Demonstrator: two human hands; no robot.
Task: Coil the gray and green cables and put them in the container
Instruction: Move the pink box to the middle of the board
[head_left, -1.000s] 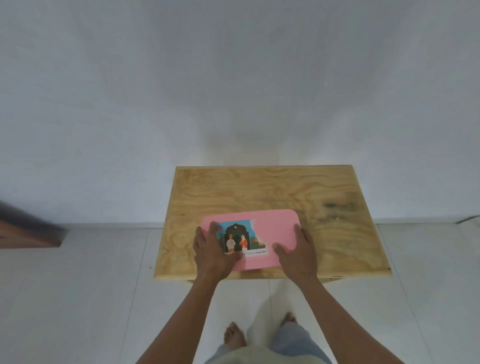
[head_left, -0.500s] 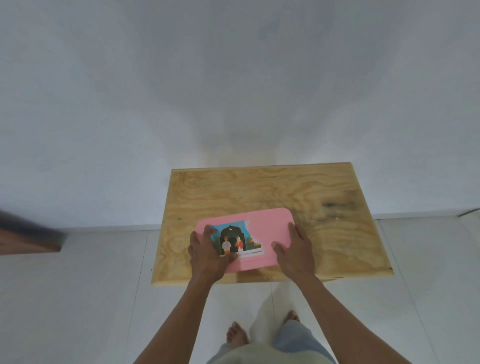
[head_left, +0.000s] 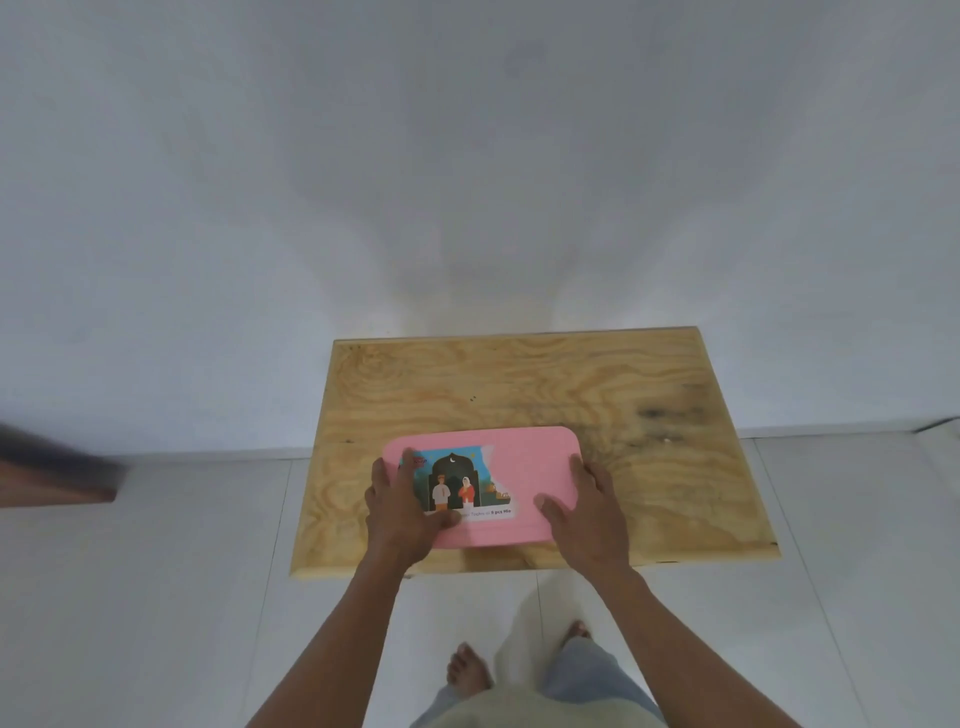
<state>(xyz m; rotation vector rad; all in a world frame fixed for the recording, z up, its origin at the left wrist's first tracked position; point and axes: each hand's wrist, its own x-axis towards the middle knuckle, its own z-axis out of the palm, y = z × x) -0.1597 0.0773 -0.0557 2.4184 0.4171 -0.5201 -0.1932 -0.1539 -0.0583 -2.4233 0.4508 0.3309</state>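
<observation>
A pink container (head_left: 524, 467) with its lid on sits near the front edge of a wooden table (head_left: 545, 384). A partly torn picture sticker (head_left: 460, 483) covers the left of the lid. My left hand (head_left: 402, 512) rests on the container's left end, thumb on the sticker. My right hand (head_left: 587, 512) grips the right end, fingers along the side and thumb on the lid. No gray or green cable is visible; the lid hides whatever is inside.
A white wall rises behind the table. White floor tiles surround it. A blurred dark brown object (head_left: 52, 473) pokes in at the left edge. My bare feet (head_left: 467, 670) stand below the table's front edge.
The container and both hands on it have shifted slightly left and toward the front edge of the table. The grip has not changed.
</observation>
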